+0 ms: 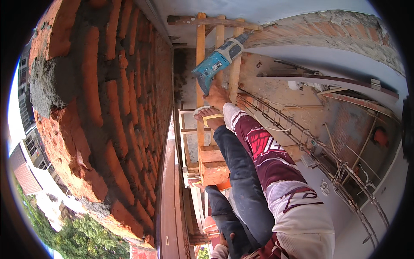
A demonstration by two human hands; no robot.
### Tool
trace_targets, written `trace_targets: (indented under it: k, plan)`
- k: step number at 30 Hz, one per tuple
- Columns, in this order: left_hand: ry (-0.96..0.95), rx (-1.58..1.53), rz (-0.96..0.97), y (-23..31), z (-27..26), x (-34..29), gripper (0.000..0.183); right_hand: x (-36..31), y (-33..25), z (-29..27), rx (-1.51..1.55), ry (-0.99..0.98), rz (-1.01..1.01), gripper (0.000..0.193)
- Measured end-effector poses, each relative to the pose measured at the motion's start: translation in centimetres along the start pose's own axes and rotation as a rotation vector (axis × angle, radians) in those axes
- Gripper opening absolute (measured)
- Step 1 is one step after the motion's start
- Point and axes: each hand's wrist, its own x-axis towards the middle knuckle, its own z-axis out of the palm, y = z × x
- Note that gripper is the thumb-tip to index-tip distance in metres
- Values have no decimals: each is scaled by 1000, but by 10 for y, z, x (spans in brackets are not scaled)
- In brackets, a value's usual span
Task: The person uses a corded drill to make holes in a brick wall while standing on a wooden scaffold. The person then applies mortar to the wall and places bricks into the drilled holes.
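Note:
My right hand [217, 95], at the end of an outstretched arm in a maroon and white sleeve, is closed around the rear handle of a teal and grey power drill [218, 60]. The drill's front end points up and to the right, beside the broken edge of a brick wall [310, 32]. Low in the picture, my left hand [223, 240] lies against my dark trouser leg, its fingers mostly hidden. My foot [210, 116], in a sandal with a yellow strap, is just below the drill on the wooden boards.
A rough brick wall [116, 108] rises close on my left, with trees [90, 233] and buildings outside. Wooden planks [200, 47] run under the drill. Bricks [214, 172] are stacked by my leg. A steel rebar cage [297, 138] slants past on the right, above a littered floor.

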Motion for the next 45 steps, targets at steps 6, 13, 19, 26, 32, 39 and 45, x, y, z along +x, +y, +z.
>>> trace_targets:
  k: [6, 13, 19, 26, 32, 39, 45]
  plan:
    - [11, 15, 9, 0, 1, 5, 92, -13, 8, -12, -28, 20, 12, 79]
    - [16, 44, 23, -7, -1, 7, 84, -22, 17, -3, 101, 78, -15, 86]
    - [29, 38, 31, -1, 2, 13, 78, -49, 10, 21, 129, 141, -33, 90]
    - [41, 55, 23, -4, -3, 8, 71, -38, 53, 61, 16, 130, -59, 91]
    - [98, 89, 60, -17, 3, 11, 65, -28, 57, 70, -10, 150, -106, 82]
    - [-23, 76, 53, -62, -13, 33, 89, -15, 62, 68, 91, 53, -6, 80]
    - [59, -60, 49, 9, 6, 9, 77, -39, 25, 38, 93, 53, -41, 87]
